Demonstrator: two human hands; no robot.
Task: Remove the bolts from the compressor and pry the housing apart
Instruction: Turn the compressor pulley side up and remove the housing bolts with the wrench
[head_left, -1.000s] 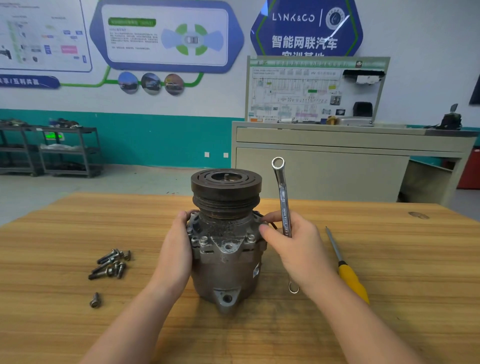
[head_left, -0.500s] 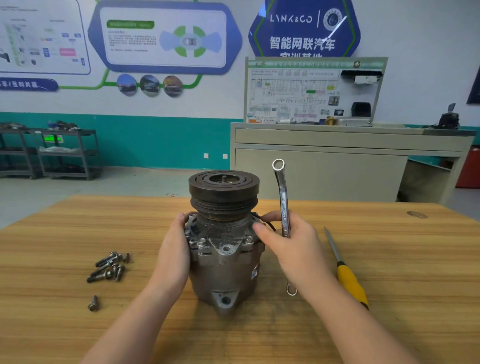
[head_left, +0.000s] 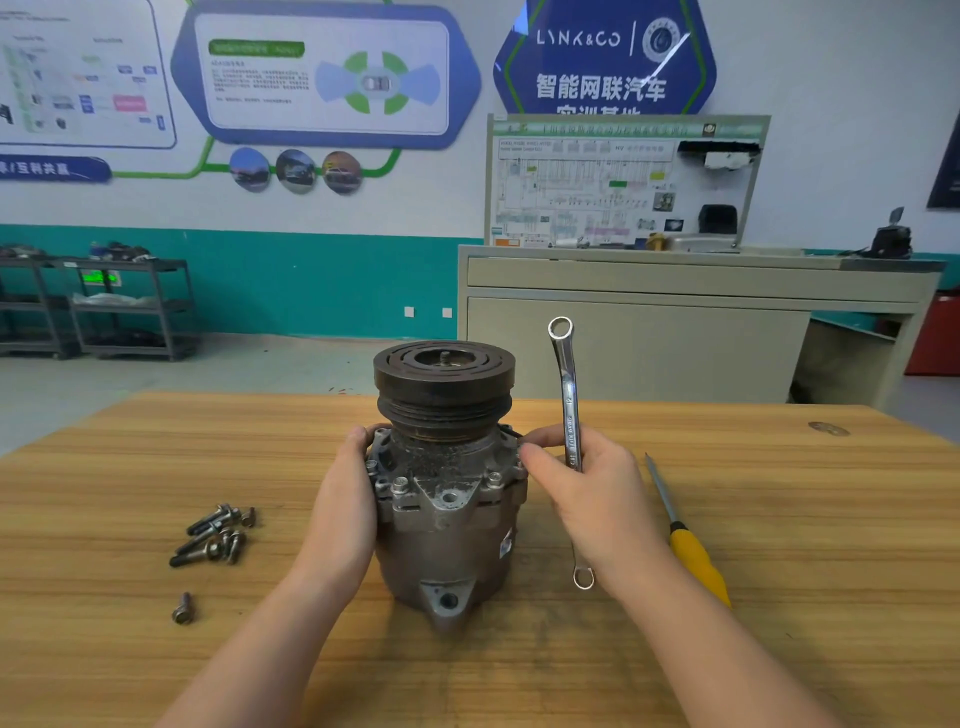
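On the wooden table (head_left: 779, 519), the compressor (head_left: 447, 499) stands upright on its rear end, its dark pulley (head_left: 444, 387) uppermost, at the table's middle. Left hand (head_left: 343, 509): fingers wrapped around the housing's left flank at the flange. Right hand (head_left: 597, 499): holds the ring wrench (head_left: 569, 415) near-vertical against the palm while thumb and forefinger reach to the flange's right edge. Compared with 1 s earlier, neither hand has shifted its hold and the compressor keeps its place; only the viewpoint has drifted slightly. Judged from this, the wrench is not engaged on any bolt head; the hands appear to be steadying or turning the body to present another fastener. At least 2 bolts (head_left: 400, 486) remain seated at the flange's front, so the removal step is judged unfinished. Removed bolts (head_left: 213, 535) lie in a loose pile to the left, 1 more (head_left: 183, 608) apart and nearer the viewer. A yellow-handled screwdriver (head_left: 691, 551) lies beside the right forearm, untouched, presumably for prying. Legible writing: "LYNK&CO" and "智能网联汽车" on the blue wall sign (head_left: 602, 62); a "12" stamped on the wrench shank; other markings too small to read
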